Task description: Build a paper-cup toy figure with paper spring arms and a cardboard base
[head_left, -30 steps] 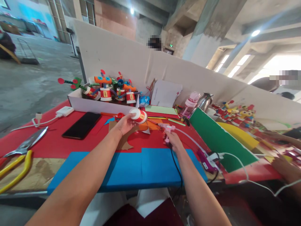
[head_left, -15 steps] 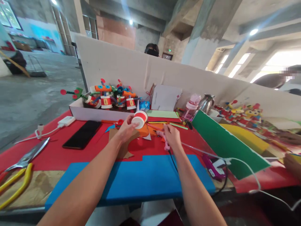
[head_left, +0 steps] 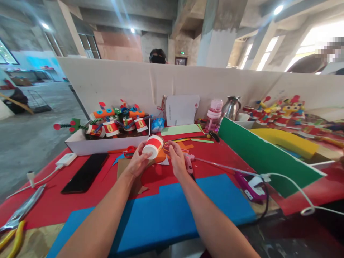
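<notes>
Gripping the red-and-white paper cup (head_left: 155, 143) near the center of the frame, the left hand (head_left: 138, 160) closes its fingers around the side, with the thumb at the white end. The cup is tilted and held above the red sheet (head_left: 53, 200), its white end facing the bottom of the frame. The right hand (head_left: 177, 158) is positioned just right of the cup, fingers bent toward it; whether its fingertips pinch anything or contact the cup cannot be told. A pink glue gun (head_left: 189, 164) is located directly beside the right hand, and a translucent rod (head_left: 220, 165) extends from it toward the right of the frame. A blue panel (head_left: 161, 215) occupies the bottom center, beneath the forearms. A black phone (head_left: 85, 173) lies at left. At upper left of center, a white box (head_left: 107, 145) contains paper-cup figures (head_left: 110, 128). A green panel (head_left: 258, 156) stands at right.
</notes>
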Demonstrator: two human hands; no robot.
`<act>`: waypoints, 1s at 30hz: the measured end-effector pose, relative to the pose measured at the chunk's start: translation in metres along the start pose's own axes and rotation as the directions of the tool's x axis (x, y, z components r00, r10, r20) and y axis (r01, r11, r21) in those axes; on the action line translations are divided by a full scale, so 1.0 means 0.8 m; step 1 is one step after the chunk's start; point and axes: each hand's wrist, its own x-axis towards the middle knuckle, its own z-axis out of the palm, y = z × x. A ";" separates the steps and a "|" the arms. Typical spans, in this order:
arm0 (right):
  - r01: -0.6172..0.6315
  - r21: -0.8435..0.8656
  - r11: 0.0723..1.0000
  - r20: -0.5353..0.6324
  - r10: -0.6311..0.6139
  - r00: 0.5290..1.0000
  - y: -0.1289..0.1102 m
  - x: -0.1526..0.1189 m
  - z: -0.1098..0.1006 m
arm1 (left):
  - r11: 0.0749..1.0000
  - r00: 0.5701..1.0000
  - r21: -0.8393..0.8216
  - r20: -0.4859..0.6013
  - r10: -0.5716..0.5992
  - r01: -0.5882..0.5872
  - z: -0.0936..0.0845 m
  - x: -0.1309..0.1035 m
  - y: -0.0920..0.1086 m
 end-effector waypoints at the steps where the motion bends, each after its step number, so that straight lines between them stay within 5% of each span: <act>1: 0.020 0.007 1.000 -0.008 -0.020 1.000 -0.001 0.001 0.000 | 1.000 1.000 0.001 0.004 -0.003 0.003 0.001 -0.001 -0.001; 9: -0.020 0.083 0.996 -0.076 0.026 0.997 -0.008 0.006 -0.005 | 0.998 0.997 -0.015 0.046 -0.061 0.062 0.002 -0.003 -0.004; 21: -0.251 0.237 0.939 0.169 0.214 0.962 -0.017 0.004 -0.015 | 0.976 0.978 -0.089 0.079 -0.191 0.198 -0.007 -0.006 0.000; 30: -0.276 0.220 0.936 0.221 0.227 0.948 -0.019 0.004 -0.018 | 0.966 0.975 -0.150 0.104 -0.197 0.211 -0.009 -0.004 0.001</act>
